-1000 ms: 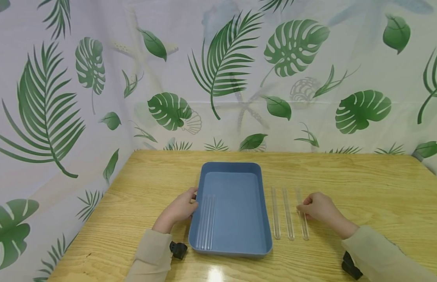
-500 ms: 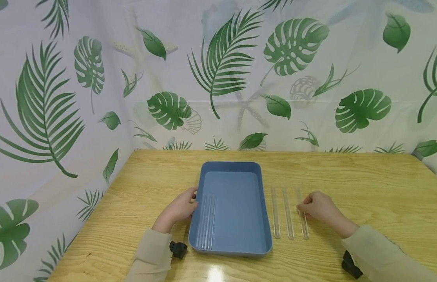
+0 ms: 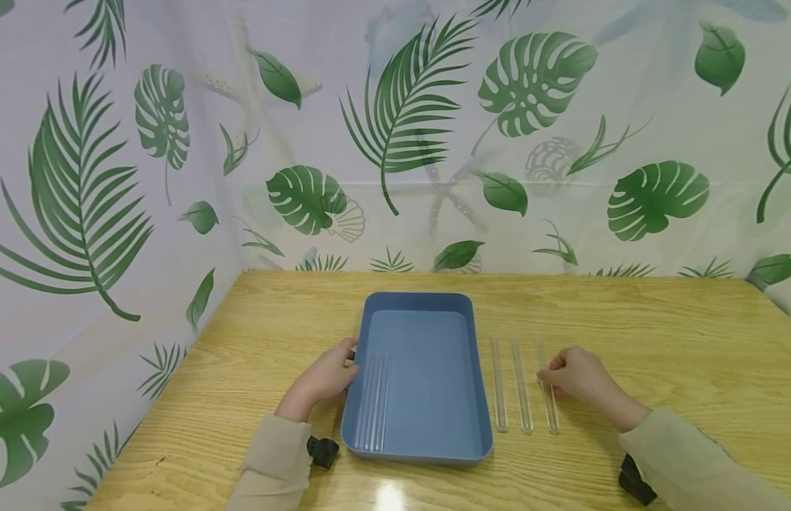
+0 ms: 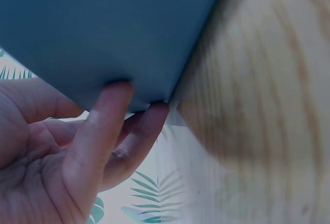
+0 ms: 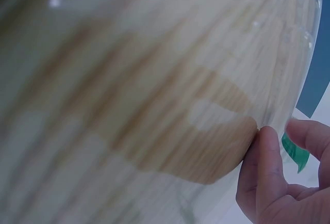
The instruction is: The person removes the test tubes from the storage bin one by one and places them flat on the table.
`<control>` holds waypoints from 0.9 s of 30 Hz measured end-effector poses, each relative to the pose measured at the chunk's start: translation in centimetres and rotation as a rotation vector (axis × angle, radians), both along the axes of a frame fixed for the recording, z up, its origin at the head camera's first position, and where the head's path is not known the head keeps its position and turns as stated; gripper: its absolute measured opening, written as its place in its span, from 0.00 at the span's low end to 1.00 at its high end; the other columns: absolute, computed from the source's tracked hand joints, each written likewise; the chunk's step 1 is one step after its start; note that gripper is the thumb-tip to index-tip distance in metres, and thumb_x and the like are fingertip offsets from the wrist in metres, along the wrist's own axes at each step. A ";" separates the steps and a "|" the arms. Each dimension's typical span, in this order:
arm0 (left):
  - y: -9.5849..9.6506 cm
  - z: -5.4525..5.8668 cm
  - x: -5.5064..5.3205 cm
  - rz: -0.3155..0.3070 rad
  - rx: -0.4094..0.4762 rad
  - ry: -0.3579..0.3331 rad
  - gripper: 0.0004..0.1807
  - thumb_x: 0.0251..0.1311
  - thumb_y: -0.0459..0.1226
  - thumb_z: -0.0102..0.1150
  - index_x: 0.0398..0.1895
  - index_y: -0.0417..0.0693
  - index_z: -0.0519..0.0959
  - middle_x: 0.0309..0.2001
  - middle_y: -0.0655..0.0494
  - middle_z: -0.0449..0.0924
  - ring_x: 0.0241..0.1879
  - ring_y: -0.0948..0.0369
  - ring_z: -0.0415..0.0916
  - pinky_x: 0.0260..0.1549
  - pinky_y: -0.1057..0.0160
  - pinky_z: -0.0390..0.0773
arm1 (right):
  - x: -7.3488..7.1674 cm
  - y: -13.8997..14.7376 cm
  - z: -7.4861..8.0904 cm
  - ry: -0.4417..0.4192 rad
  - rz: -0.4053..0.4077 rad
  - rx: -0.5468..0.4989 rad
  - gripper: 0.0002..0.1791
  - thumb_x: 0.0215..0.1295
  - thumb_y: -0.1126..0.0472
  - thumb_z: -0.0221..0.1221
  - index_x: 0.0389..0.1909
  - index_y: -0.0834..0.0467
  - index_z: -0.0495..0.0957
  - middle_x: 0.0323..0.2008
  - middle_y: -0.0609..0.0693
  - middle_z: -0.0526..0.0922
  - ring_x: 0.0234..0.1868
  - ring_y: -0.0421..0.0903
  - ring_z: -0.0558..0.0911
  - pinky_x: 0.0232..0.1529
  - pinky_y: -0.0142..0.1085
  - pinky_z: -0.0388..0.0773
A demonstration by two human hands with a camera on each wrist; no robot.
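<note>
My left hand point(image 3: 325, 374) holds the blue tray point(image 3: 433, 454) by its left wall. In the left wrist view, bent fingers point(image 4: 111, 105) touch the tray's outer wall point(image 4: 118, 33). Several clear test tubes point(image 3: 373, 404) lie side by side along the tray's left side. To the tray's right, three more test tubes lie lengthwise on the table: a left one point(image 3: 500, 390), a middle one point(image 3: 521, 390) and a right one point(image 3: 551, 415). My right hand point(image 3: 580, 376) pinches that right tube between thumb and fingers near its middle. The tube is hard to make out in the right wrist view.
A wooden table point(image 3: 682, 341) bears everything. A leaf-print cloth point(image 3: 433, 142) hangs behind it and on the left. Black wrist devices show by the left sleeve point(image 3: 274, 454) and the right sleeve point(image 3: 682, 454).
</note>
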State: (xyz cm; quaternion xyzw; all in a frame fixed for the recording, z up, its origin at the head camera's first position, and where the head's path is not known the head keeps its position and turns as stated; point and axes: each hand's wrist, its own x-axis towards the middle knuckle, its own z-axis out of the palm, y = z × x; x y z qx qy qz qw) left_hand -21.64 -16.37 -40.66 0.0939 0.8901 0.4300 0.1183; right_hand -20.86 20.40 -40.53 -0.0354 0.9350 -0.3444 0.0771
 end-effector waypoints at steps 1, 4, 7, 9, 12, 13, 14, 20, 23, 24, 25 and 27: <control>0.0 0.0 0.0 0.000 0.000 0.000 0.25 0.61 0.29 0.39 0.63 0.35 0.55 0.51 0.36 0.67 0.42 0.50 0.72 0.27 0.59 0.76 | 0.0 0.0 0.0 0.001 0.002 0.001 0.10 0.55 0.65 0.56 0.24 0.71 0.74 0.22 0.53 0.76 0.20 0.44 0.76 0.23 0.37 0.75; 0.0 0.0 0.0 -0.002 -0.001 0.002 0.25 0.61 0.28 0.39 0.63 0.35 0.56 0.51 0.36 0.67 0.41 0.50 0.72 0.26 0.60 0.75 | 0.0 0.0 0.0 0.001 0.001 0.004 0.10 0.55 0.65 0.56 0.25 0.71 0.74 0.22 0.53 0.76 0.20 0.44 0.76 0.23 0.36 0.74; 0.0 0.0 0.0 -0.002 0.000 0.002 0.25 0.61 0.28 0.39 0.63 0.35 0.55 0.50 0.36 0.67 0.41 0.50 0.73 0.26 0.60 0.75 | 0.0 0.1 0.1 -0.011 0.001 -0.008 0.11 0.56 0.64 0.56 0.26 0.71 0.73 0.23 0.54 0.76 0.21 0.44 0.76 0.24 0.37 0.75; 0.0 0.0 0.0 -0.002 0.000 0.003 0.25 0.61 0.28 0.39 0.63 0.35 0.55 0.50 0.36 0.68 0.40 0.51 0.73 0.25 0.60 0.75 | 0.0 0.1 0.1 -0.021 -0.002 -0.016 0.11 0.56 0.64 0.56 0.27 0.71 0.73 0.24 0.54 0.76 0.22 0.45 0.77 0.24 0.37 0.75; 0.0 0.1 0.0 -0.003 0.001 0.004 0.25 0.61 0.28 0.39 0.63 0.35 0.55 0.50 0.36 0.68 0.40 0.51 0.73 0.25 0.60 0.75 | 0.0 0.1 0.1 -0.022 0.002 -0.020 0.11 0.56 0.64 0.56 0.27 0.71 0.73 0.24 0.54 0.76 0.22 0.45 0.77 0.24 0.38 0.75; 0.0 0.0 0.0 -0.003 0.001 0.005 0.25 0.61 0.28 0.39 0.63 0.35 0.55 0.50 0.36 0.68 0.40 0.51 0.73 0.25 0.60 0.75 | 0.0 0.1 0.1 -0.021 0.004 -0.019 0.11 0.56 0.64 0.55 0.26 0.71 0.73 0.24 0.54 0.76 0.22 0.45 0.77 0.24 0.38 0.75; 0.0 0.1 0.0 -0.003 0.001 0.004 0.25 0.61 0.28 0.39 0.63 0.35 0.55 0.50 0.36 0.68 0.40 0.51 0.73 0.25 0.60 0.75 | 0.0 0.1 0.1 -0.019 0.004 -0.018 0.11 0.56 0.64 0.55 0.26 0.71 0.73 0.23 0.54 0.76 0.22 0.45 0.77 0.24 0.37 0.75; 0.1 0.1 0.1 -0.003 -0.007 0.004 0.25 0.61 0.29 0.40 0.63 0.35 0.56 0.50 0.36 0.68 0.41 0.51 0.73 0.26 0.59 0.75 | 0.0 0.2 0.0 -0.028 0.004 -0.011 0.11 0.57 0.63 0.55 0.25 0.70 0.72 0.23 0.54 0.75 0.21 0.44 0.76 0.24 0.37 0.75; 0.1 0.1 0.1 -0.001 -0.012 0.003 0.25 0.61 0.29 0.40 0.63 0.36 0.56 0.50 0.37 0.68 0.41 0.51 0.72 0.27 0.59 0.75 | 0.0 0.2 0.0 -0.034 0.005 -0.013 0.11 0.57 0.63 0.55 0.24 0.69 0.72 0.23 0.54 0.75 0.21 0.44 0.76 0.24 0.37 0.75; 0.1 0.1 0.1 -0.003 -0.014 0.006 0.25 0.61 0.29 0.40 0.63 0.35 0.56 0.50 0.37 0.68 0.40 0.51 0.72 0.27 0.59 0.75 | 0.0 0.3 0.0 -0.036 0.004 -0.013 0.11 0.57 0.63 0.56 0.24 0.68 0.72 0.22 0.53 0.75 0.21 0.44 0.76 0.23 0.37 0.75; 0.1 0.1 0.1 0.000 -0.015 0.004 0.25 0.61 0.29 0.40 0.63 0.36 0.56 0.50 0.37 0.68 0.40 0.51 0.72 0.27 0.59 0.75 | -0.1 0.3 0.0 -0.036 0.005 -0.012 0.11 0.57 0.63 0.55 0.24 0.68 0.72 0.22 0.53 0.75 0.20 0.44 0.76 0.23 0.37 0.75; 0.1 0.2 0.1 -0.003 -0.019 0.008 0.25 0.61 0.29 0.40 0.63 0.35 0.56 0.50 0.37 0.68 0.40 0.51 0.72 0.27 0.59 0.75 | 0.0 0.3 0.0 -0.037 0.008 -0.010 0.11 0.57 0.62 0.55 0.23 0.68 0.73 0.21 0.52 0.75 0.20 0.44 0.76 0.23 0.37 0.75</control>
